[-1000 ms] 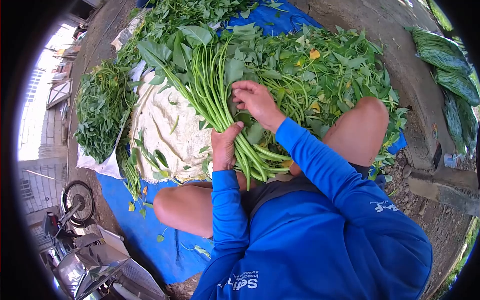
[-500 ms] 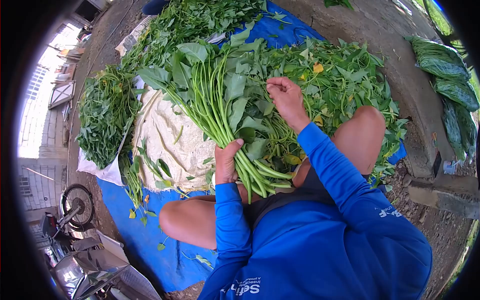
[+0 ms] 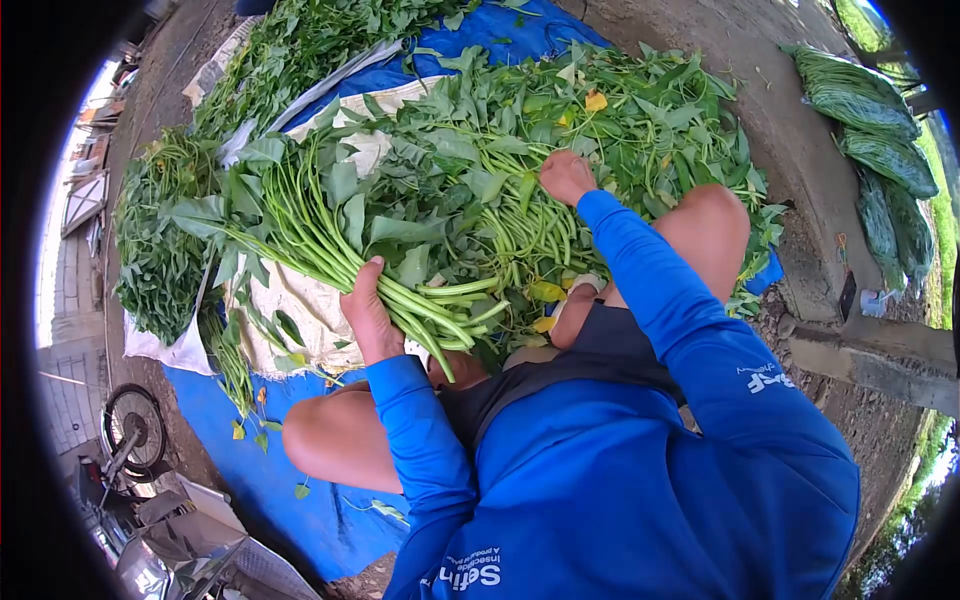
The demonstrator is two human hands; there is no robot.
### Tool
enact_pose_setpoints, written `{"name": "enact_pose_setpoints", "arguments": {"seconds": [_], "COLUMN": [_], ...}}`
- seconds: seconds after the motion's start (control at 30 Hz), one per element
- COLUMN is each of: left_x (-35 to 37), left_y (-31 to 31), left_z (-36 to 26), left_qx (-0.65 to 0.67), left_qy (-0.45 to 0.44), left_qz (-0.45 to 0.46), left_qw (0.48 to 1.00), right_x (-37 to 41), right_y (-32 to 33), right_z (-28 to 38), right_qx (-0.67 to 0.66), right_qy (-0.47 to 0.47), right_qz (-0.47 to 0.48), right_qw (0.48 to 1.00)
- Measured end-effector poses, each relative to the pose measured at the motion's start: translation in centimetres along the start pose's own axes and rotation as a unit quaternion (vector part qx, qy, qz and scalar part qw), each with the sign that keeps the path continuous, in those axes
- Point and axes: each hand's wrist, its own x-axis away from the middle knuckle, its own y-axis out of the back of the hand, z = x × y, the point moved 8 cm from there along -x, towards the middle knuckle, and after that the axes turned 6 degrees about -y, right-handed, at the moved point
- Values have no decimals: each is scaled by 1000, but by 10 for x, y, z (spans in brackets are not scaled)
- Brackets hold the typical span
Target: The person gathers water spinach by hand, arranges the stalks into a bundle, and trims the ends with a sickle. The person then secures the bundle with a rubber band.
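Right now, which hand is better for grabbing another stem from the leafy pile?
Probably the right hand: it is right at the leafy pile. The left hand is busy gripping a bunch of green stems. I can't tell whether the right hand is holding anything.

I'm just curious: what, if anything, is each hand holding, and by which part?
The left hand grips a leafy bunch by its stems, near the bare ends. Whether the right hand holds anything can't be told.
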Motion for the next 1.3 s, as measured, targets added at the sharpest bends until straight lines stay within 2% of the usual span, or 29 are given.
{"name": "enact_pose_setpoints", "arguments": {"seconds": [0.07,0.1,0.2,0.3,0.4,0.43,0.53,0.57,0.67,0.7,0.8,0.83,0.93,0.97,1.1,1.2,1.23,1.3], "left_x": [-1,-1,3,3,0,-1,-6,-6,-9,-7,-5,-6,-4,-3,-5,-4,-5,-3], "left_y": [2,2,4,-5,-5,-5,-9,-10,-13,-14,-15,-14,-14,-14,-10,-9,-9,-13], "left_z": [4,6,10,12,13,12,16,18,22,22,23,26,26,25,28,26,26,25], "left_qx": [20,22,22,43,23,9,27,43,42,45,39,36,42,46,53,54,56,71], "left_qy": [6,15,42,54,46,41,37,44,24,25,22,33,36,38,47,49,47,45], "left_qz": [-20,-15,-5,2,12,17,32,40,53,55,63,64,63,62,59,49,45,45], "left_qw": [1000,1000,999,998,999,999,998,997,997,997,997,997,996,996,996,996,996,995], "right_x": [13,12,-13,-24,-35,-32,-25,-42,-25,-8,16,23,35,34,69,91,100,106], "right_y": [10,16,0,-4,8,15,38,29,16,15,2,4,18,15,42,69,80,95], "right_z": [2,2,-15,-19,-11,-10,-8,-23,-30,-22,7,14,37,38,64,65,68,66], "right_qx": [-62,-20,30,23,-26,-94,-293,-295,-396,-456,-568,-558,-587,-606,-656,-681,-682,-659], "right_qy": [13,23,-15,-48,-58,-94,-195,-180,-288,-311,-286,-282,-230,-199,-167,-129,-108,-70], "right_qz": [-151,-202,-50,-4,1,9,31,-9,147,190,333,363,363,401,431,349,353,288], "right_qw": [986,979,998,999,998,991,935,938,860,812,696,690,685,658,596,630,631,691]}}
